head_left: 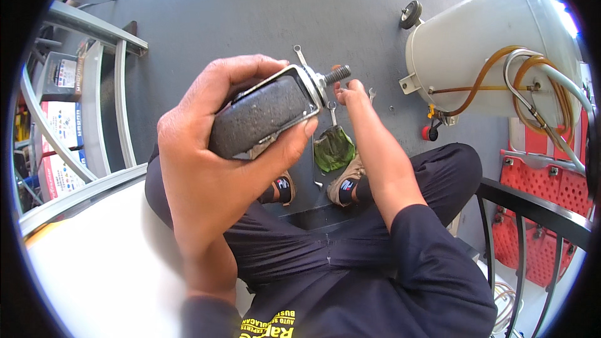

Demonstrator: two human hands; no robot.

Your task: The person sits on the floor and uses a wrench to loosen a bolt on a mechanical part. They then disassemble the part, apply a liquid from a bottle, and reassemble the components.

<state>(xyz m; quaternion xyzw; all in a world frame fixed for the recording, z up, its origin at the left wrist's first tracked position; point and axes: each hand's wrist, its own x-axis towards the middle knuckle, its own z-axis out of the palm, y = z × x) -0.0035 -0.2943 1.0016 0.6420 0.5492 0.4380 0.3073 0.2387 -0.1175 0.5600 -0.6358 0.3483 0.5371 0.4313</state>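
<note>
black scuffed caster wheel (pixel 260 116) in silver metal fork (pixel 308 81): firm in your left hand

your left hand (pixel 203 138) wraps wheel and fork, fingers over the top, thumb along the lower edge. it's held close to the camera, above the grey floor (pixel 250 19). grey threaded metal stud (pixel 339 75) points right, slightly up in view. your right hand (pixel 352 91) sits around the stud tip in view, fingers bent, partly hidden; can't tell if it holds or touches anything.

handling: likely dense for its size, stiff, hard to break. tread looks worn, might slip if greasy. best hold is across the fork sides; tread alone could let the wheel roll. keep knocks off the threads.

around: silver ring-ended wrench (pixel 300 55) on the floor past the fork; second silver wrench (pixel 333 114) at a crumpled green-and-black cloth (pixel 335 150) near your shoes. off-white cylindrical tank (pixel 482 37) with coiled brown hose (pixel 516 81) off to the right. black metal railing (pixel 532 209) by your right side, grey metal frame (pixel 122 100) left. the caster itself blocks your view of the floor behind it.
</note>
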